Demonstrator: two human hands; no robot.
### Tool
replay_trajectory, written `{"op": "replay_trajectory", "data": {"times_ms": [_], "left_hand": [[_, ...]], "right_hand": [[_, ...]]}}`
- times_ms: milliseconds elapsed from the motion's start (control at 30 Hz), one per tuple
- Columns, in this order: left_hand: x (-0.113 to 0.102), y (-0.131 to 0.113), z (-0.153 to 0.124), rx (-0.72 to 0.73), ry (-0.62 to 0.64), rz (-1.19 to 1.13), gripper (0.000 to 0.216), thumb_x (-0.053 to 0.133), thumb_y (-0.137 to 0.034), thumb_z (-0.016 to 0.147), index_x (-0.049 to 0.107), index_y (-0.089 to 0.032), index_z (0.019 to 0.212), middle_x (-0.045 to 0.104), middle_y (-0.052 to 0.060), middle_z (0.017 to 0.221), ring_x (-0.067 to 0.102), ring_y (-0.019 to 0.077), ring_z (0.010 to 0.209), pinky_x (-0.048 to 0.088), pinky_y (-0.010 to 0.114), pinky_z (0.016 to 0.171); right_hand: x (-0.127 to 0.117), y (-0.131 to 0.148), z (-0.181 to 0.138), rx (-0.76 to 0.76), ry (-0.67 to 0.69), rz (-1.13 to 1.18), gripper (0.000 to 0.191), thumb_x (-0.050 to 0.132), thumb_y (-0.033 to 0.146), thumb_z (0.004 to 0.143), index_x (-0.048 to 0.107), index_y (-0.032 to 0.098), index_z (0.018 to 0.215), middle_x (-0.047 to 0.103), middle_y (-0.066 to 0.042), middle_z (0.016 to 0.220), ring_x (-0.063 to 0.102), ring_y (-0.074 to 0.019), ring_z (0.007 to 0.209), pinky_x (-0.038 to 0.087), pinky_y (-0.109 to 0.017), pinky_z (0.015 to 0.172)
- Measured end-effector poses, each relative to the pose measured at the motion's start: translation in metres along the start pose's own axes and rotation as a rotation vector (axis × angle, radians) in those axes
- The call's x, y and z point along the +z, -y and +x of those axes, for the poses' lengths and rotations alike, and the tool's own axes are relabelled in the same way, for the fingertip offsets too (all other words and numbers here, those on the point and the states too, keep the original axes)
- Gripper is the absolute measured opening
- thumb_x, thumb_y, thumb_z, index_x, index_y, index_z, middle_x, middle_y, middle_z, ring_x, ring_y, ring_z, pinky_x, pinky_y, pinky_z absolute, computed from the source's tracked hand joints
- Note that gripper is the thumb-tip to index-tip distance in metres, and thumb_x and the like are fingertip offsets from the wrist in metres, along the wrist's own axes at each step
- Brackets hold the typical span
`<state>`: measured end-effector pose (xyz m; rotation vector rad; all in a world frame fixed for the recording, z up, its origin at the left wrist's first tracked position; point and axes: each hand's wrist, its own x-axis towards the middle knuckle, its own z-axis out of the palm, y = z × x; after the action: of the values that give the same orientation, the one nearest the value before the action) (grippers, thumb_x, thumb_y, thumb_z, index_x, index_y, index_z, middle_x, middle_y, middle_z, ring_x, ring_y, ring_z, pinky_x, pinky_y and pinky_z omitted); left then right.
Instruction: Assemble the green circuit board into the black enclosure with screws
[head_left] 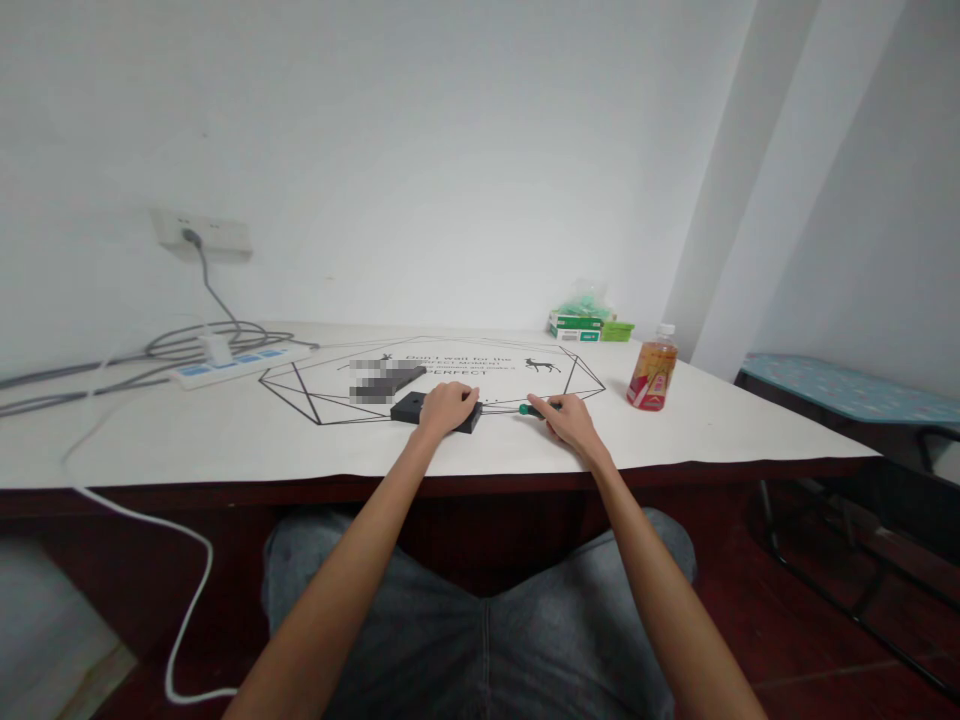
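Note:
A flat black rectangular box [409, 408] lies on the table near its front edge. My left hand [448, 407] rests over the box's right part, its fingers curled and closed on it; the fingertips are partly hidden. To the right, my right hand [571, 420] is closed around a small green-and-black screwdriver [525, 409], its green end pointing left. Several tiny dark bits, perhaps screws [491, 401], lie between the hands. Behind the box is a second dark flat piece [401, 381], its left part blurred out.
A drink bottle [652, 372] stands right of my right hand. Green-and-white boxes [576, 327] with a plastic bag on top sit at the back. On the left lie a power strip [240, 366] and coiled grey cables [202, 340]. A white cord [196, 590] hangs over the table's front edge.

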<state>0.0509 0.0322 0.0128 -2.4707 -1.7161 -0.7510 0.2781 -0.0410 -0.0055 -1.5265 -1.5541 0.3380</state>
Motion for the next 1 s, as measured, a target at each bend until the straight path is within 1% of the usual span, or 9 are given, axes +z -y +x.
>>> {"op": "replay_trajectory", "data": {"times_ms": [67,200,300,367,500,633,733,833,1000], "left_hand": [[0.001,0.000,0.000,0.001,0.001,-0.002,0.044,0.041,-0.044,0.096,0.079,-0.022,0.090,0.076,0.009,0.094,0.066,0.0240,0.091,0.046,0.030,0.076],[0.003,0.002,0.002,-0.002,-0.003,0.003,0.044,0.042,-0.045,0.095,0.079,-0.022,0.090,0.076,0.010,0.095,0.067,0.0244,0.092,0.046,0.029,0.075],[0.003,0.002,0.002,0.000,-0.008,0.006,0.045,0.041,-0.045,0.095,0.079,-0.022,0.090,0.076,0.010,0.094,0.067,0.0246,0.092,0.045,0.030,0.073],[0.003,0.002,0.001,-0.001,-0.007,0.009,0.045,0.041,-0.045,0.095,0.079,-0.021,0.089,0.076,0.010,0.094,0.067,0.0250,0.092,0.045,0.030,0.073],[0.002,0.002,0.001,-0.006,-0.007,0.018,0.045,0.041,-0.045,0.095,0.078,-0.022,0.089,0.076,0.010,0.095,0.066,0.0248,0.092,0.046,0.030,0.074],[0.002,0.002,0.001,0.002,-0.008,0.018,0.046,0.040,-0.045,0.095,0.078,-0.021,0.087,0.076,0.010,0.093,0.066,0.0249,0.091,0.045,0.030,0.074],[0.002,0.001,0.001,0.003,-0.013,0.018,0.045,0.040,-0.044,0.095,0.078,-0.021,0.086,0.076,0.010,0.093,0.066,0.0249,0.091,0.045,0.030,0.074],[0.002,0.001,0.001,0.008,-0.018,0.015,0.045,0.040,-0.044,0.095,0.078,-0.021,0.086,0.076,0.010,0.092,0.066,0.0255,0.091,0.045,0.031,0.074],[0.004,0.002,0.002,0.017,-0.016,0.003,0.046,0.039,-0.044,0.095,0.078,-0.021,0.086,0.075,0.011,0.090,0.067,0.0260,0.089,0.046,0.032,0.073]], "right_hand": [[0.001,-0.001,0.001,-0.001,-0.006,0.050,0.056,0.057,0.071,0.077,0.055,0.019,0.056,0.049,0.000,0.041,0.047,-0.0132,0.047,0.036,-0.026,0.051],[0.005,-0.007,0.003,-0.038,0.018,0.241,0.048,0.076,0.063,0.061,0.060,0.020,0.077,0.057,0.003,0.050,0.044,-0.0122,0.044,0.033,-0.025,0.047],[0.005,-0.009,0.002,-0.010,0.045,0.290,0.046,0.077,0.060,0.062,0.058,0.020,0.076,0.057,0.003,0.050,0.042,-0.0116,0.041,0.031,-0.025,0.045],[0.004,-0.007,0.002,0.009,0.029,0.183,0.045,0.070,0.062,0.069,0.057,0.020,0.068,0.056,0.001,0.047,0.045,-0.0126,0.042,0.032,-0.025,0.047],[0.002,-0.002,0.002,-0.014,-0.078,-0.146,0.058,0.055,0.068,0.080,0.058,0.019,0.050,0.054,-0.004,0.044,0.052,-0.0163,0.051,0.033,-0.027,0.054],[0.003,-0.008,0.006,0.024,-0.066,-0.052,0.062,0.052,0.073,0.080,0.063,0.018,0.054,0.052,-0.003,0.042,0.051,-0.0175,0.051,0.032,-0.028,0.053],[0.006,-0.016,0.010,0.057,-0.166,0.035,0.064,0.047,0.074,0.082,0.062,0.018,0.056,0.054,-0.005,0.043,0.051,-0.0188,0.051,0.031,-0.028,0.051],[0.007,-0.020,0.013,0.041,-0.228,-0.080,0.060,0.048,0.070,0.084,0.061,0.018,0.055,0.061,-0.009,0.053,0.054,-0.0198,0.056,0.029,-0.028,0.053],[0.009,-0.016,0.014,0.012,-0.201,-0.317,0.056,0.050,0.064,0.087,0.061,0.019,0.055,0.065,-0.011,0.061,0.057,-0.0207,0.063,0.026,-0.029,0.054]]}}
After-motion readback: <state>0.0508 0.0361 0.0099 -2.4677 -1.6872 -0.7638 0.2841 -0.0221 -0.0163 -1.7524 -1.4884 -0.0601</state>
